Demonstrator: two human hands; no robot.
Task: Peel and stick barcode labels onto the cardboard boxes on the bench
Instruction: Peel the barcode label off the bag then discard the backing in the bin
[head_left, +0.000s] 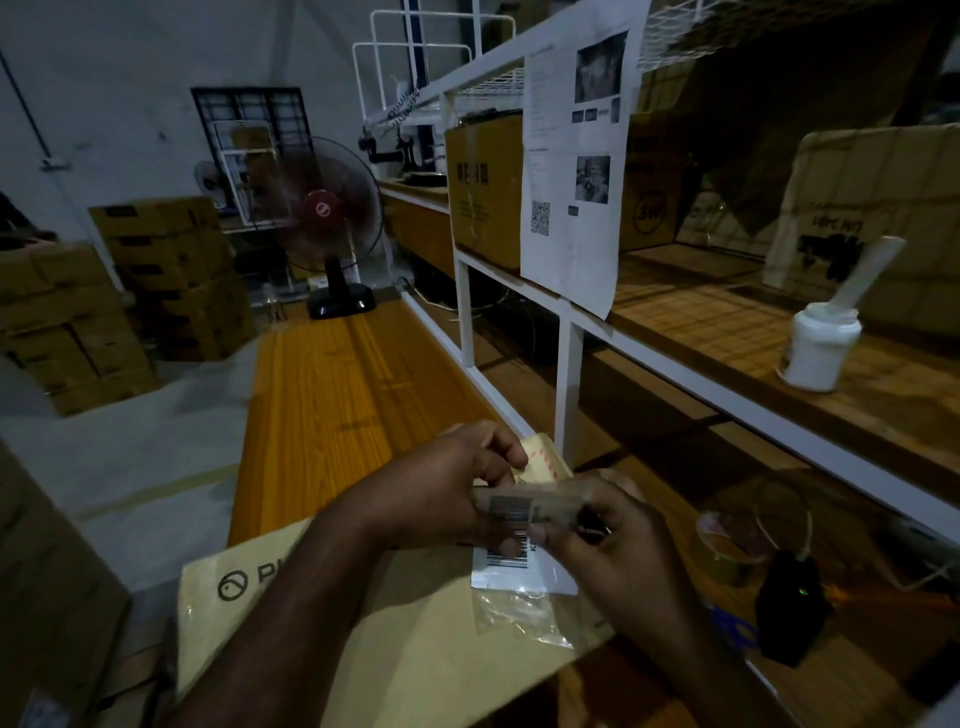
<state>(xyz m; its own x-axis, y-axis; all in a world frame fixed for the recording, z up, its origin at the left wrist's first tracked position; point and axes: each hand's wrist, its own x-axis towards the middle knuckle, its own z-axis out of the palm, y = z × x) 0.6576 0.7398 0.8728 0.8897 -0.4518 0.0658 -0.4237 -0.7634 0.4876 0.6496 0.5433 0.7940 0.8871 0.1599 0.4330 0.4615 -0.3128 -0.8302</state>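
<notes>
A flat cardboard box (374, 634) with a printed logo lies on the wooden bench (322, 395) right in front of me. A white barcode label (511, 564) and a clear plastic sleeve (519, 613) sit on its top. Just above the box, both hands meet over a strip of barcode labels (511, 506). My left hand (447, 483) pinches the yellowish backing sheet (543, 457). My right hand (613, 551) grips the blurred strip from the right, thumb on its lower edge.
A white metal shelf frame (563, 364) rises at the bench's right edge, with a printed sheet (576, 171) taped to it. A tape roll (737, 535) and a black device (789, 608) lie to my right. A fan (327, 223) stands at the bench's far end. Stacked boxes (166, 275) fill the left.
</notes>
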